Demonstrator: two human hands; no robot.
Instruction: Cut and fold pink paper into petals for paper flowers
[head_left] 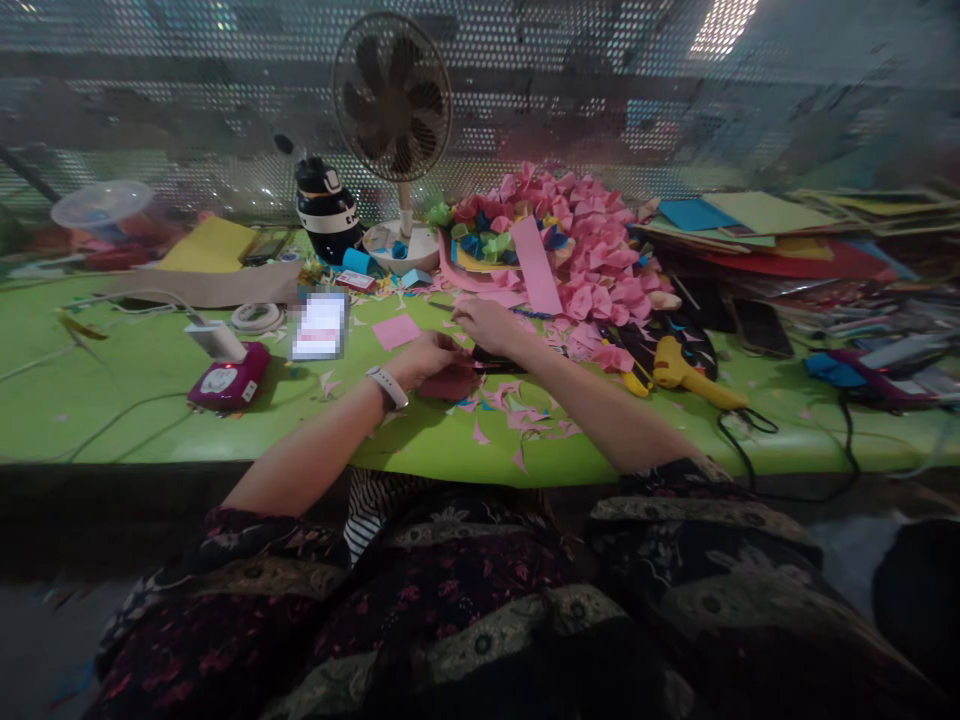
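Note:
My left hand point(429, 358), with a white band on the wrist, is closed on a pink piece of paper point(448, 384) low over the table. Just to its right, my right hand point(484, 324) is bent with its fingers curled and pointing left. A thin dark tip point(441, 306) shows beside those fingers; whether they grip it is unclear. Under the right wrist lies a dark object point(491, 358), mostly hidden. Behind my left hand rests a flat pink paper square point(396, 331). Pink paper scraps point(525, 418) are scattered in front of my hands.
On the green table point(150, 425), a heap of folded pink paper point(592, 230) rises behind my hands. A yellow glue gun point(694, 375) lies right. A lit phone point(320, 325) and purple socket box point(231, 380) sit left. A fan point(392, 100) and black bottle point(328, 215) stand behind.

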